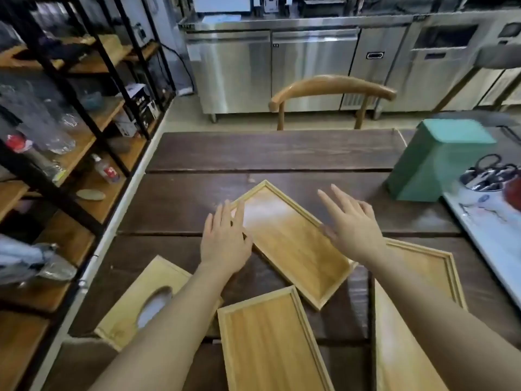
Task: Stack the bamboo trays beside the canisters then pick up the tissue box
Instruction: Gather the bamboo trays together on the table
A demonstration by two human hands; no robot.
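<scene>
A dark wooden table (270, 156) of wide planks fills the centre of the frame. A wooden chair (332, 90) with a curved back stands at its far edge, upper centre. Behind it, steel cabinets (282, 66) run across the top of the frame. A black shelf rack (107, 66) with wooden boards occupies the left side; it holds clear plastic bags, a bottle (105, 169) with a red label, and boxes. At the right edge, scissors (490, 170) stand in a white pot (476, 197) on a pale tray (487, 238).
</scene>
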